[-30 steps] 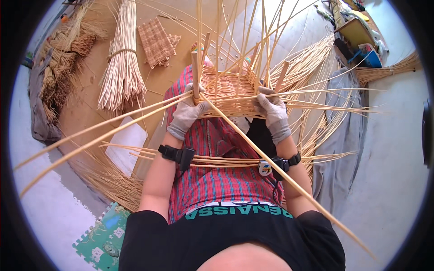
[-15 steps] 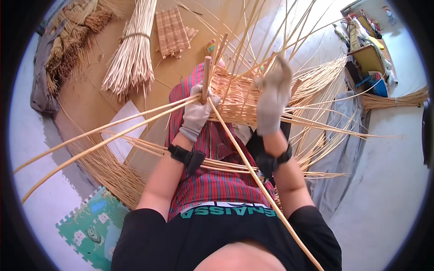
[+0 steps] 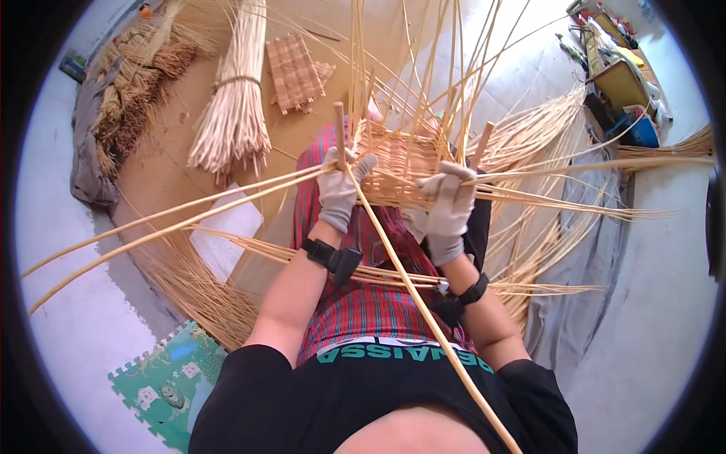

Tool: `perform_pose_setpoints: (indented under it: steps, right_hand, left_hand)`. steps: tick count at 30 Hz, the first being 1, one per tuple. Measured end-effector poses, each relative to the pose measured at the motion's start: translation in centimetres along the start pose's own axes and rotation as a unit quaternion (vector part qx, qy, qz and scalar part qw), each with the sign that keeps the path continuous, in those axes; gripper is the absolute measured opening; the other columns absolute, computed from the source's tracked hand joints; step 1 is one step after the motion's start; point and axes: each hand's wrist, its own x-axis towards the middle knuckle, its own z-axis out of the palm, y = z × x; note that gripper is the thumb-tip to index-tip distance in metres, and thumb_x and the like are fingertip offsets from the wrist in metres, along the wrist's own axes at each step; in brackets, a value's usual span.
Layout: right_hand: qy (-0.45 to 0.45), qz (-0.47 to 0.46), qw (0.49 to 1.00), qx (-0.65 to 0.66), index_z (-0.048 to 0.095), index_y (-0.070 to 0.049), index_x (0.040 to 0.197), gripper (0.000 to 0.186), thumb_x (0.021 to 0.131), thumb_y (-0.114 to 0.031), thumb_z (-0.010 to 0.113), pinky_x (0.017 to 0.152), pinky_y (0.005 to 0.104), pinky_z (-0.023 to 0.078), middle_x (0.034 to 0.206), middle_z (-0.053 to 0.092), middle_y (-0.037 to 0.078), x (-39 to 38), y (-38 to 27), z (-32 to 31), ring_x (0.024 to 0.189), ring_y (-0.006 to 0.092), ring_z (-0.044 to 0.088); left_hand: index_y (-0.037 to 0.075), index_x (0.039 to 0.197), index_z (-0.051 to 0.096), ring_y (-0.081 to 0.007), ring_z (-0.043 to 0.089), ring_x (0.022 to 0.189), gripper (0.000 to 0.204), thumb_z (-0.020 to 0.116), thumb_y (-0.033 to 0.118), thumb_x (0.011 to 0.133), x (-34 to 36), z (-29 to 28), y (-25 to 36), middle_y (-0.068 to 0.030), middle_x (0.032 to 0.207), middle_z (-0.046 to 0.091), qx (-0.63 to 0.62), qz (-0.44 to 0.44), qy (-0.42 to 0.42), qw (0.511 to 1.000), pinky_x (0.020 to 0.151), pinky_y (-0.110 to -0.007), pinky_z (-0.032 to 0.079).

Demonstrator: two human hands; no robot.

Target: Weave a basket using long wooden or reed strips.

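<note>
A partly woven rattan basket (image 3: pixel 401 157) rests over my lap, with long upright canes rising from its far side. My gloved left hand (image 3: pixel 338 189) is closed around its near left corner, beside an upright wooden stick (image 3: pixel 339 135). Two long canes (image 3: pixel 174 218) run from that hand to the left. Another cane (image 3: pixel 412 291) slants from the same corner down across my body. At the near right corner, my gloved right hand (image 3: pixel 448 208) has its fingers curled round canes (image 3: pixel 560 169) that stretch rightward. A second wooden stick (image 3: pixel 482 145) leans out just beyond it.
On the floor at the far left lie a tied cane bundle (image 3: pixel 231 125), flat woven pieces (image 3: pixel 293 73) and heaped fibre bundles (image 3: pixel 136 87). Loose canes (image 3: pixel 200 284) spread at left. A green foam mat (image 3: pixel 162 382) lies lower left; a blue container (image 3: pixel 643 130) stands at right.
My right hand has come down from above the basket's right side to its near right corner and closed there on canes. My left hand keeps its hold. The whole view has shifted slightly.
</note>
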Motion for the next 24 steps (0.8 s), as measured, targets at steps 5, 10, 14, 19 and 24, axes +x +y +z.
perform_pose_setpoints:
  steps: [5, 10, 14, 19, 24]
  right_hand:
    - [0.043, 0.086, 0.994, 0.052, 0.057, -0.006, 0.114, 0.014, 0.109, -0.018, 0.051, 0.079, 0.0379, 0.061, 0.083, 0.065, 0.007, 2.3, 2.7, -5.6, 0.083, 0.0205, 0.069]
    - [0.044, 0.217, 0.970, 0.100, 0.061, -0.008, 0.113, 0.016, 0.106, -0.022, 0.056, 0.081, 0.0367, 0.061, 0.110, 0.072, 0.013, 1.0, 2.2, -7.3, 0.101, 0.0237, 0.072]
    - [0.100, 0.196, 0.969, 0.116, 0.058, -0.009, 0.112, 0.012, 0.104, -0.018, 0.060, 0.082, 0.0348, 0.061, 0.106, 0.072, 0.010, 0.8, -0.5, -7.9, 0.100, 0.0212, 0.071]
    - [0.043, 0.118, 0.991, -0.049, 0.055, -0.007, 0.113, 0.012, 0.102, -0.003, 0.056, 0.082, 0.0342, 0.061, 0.113, 0.069, 0.011, 5.4, -3.1, -7.2, 0.106, 0.0222, 0.068]
    - [-0.174, -0.190, 0.877, -0.405, 0.042, -0.021, 0.152, 0.060, 0.098, 0.000, 0.058, 0.101, 0.0376, 0.052, 0.139, 0.055, 0.012, 16.3, -0.4, 0.5, 0.130, 0.0241, 0.053]
  left_hand:
    - [0.004, 0.124, 0.045, -0.0150, 0.062, 0.090, 0.044, 0.072, -0.002, 0.090, -2.8, -0.8, 0.3, -0.0033, 0.103, 0.058, -0.066, 0.043, 0.040, 0.996, 0.090, -0.031, 0.056]
    - [0.001, 0.131, 0.053, -0.0253, 0.068, 0.102, 0.040, 0.069, 0.011, 0.096, -7.6, 2.6, 5.7, -0.0156, 0.122, 0.064, 0.155, 0.126, -0.124, 0.972, 0.084, -0.036, 0.056]
    - [0.005, 0.139, 0.051, -0.0177, 0.065, 0.055, 0.062, 0.062, 0.051, 0.099, 0.4, 4.8, 3.4, -0.0121, 0.082, 0.070, 0.329, -0.019, -0.312, 0.891, 0.051, -0.031, 0.053]
    - [0.004, 0.105, 0.066, -0.0132, 0.063, 0.048, 0.045, 0.065, 0.049, 0.098, -0.8, 5.1, 5.7, -0.0046, 0.063, 0.064, 0.274, -0.119, -0.291, 0.909, 0.041, -0.029, 0.047]
    - [0.006, 0.090, 0.065, -0.0122, 0.059, 0.042, 0.044, 0.064, 0.048, 0.099, -2.8, 7.6, 5.2, -0.0024, 0.055, 0.057, 0.186, -0.140, -0.196, 0.953, 0.039, -0.028, 0.045]
